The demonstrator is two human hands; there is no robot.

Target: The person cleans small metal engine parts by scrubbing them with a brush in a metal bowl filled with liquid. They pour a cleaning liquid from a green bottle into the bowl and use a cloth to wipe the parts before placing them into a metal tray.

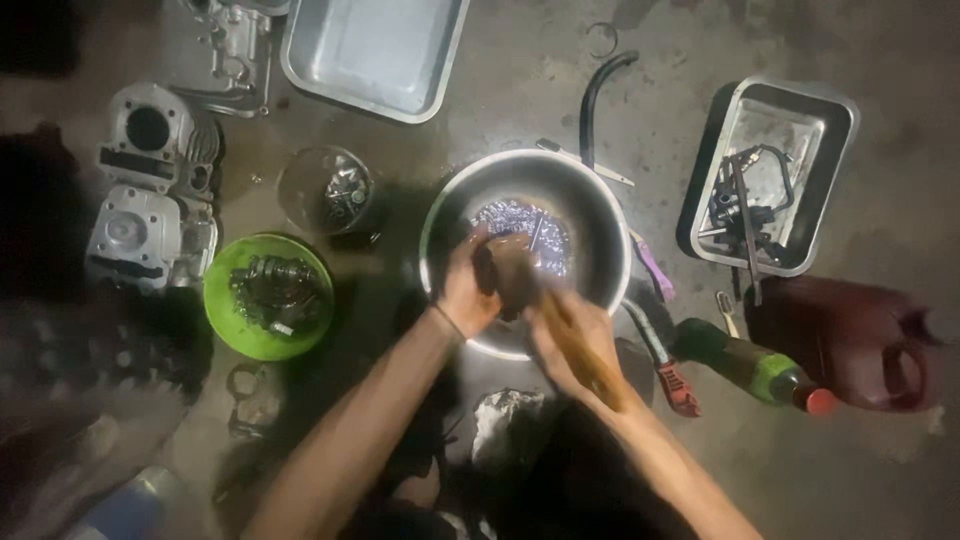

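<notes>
Both hands work over the steel basin (590, 215) at centre. Left hand (468, 290) grips a dark part (510, 275), fingers closed round it; right hand (572, 335) is blurred, grip unclear. Parts wait in the green bowl (225, 325) at nine o'clock: cleaning looks midway.

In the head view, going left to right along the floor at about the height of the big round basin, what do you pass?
Grey engine castings → green bowl of dark metal parts → steel basin with both hands over it → rectangular metal tray of tools → dark red jug.
</notes>
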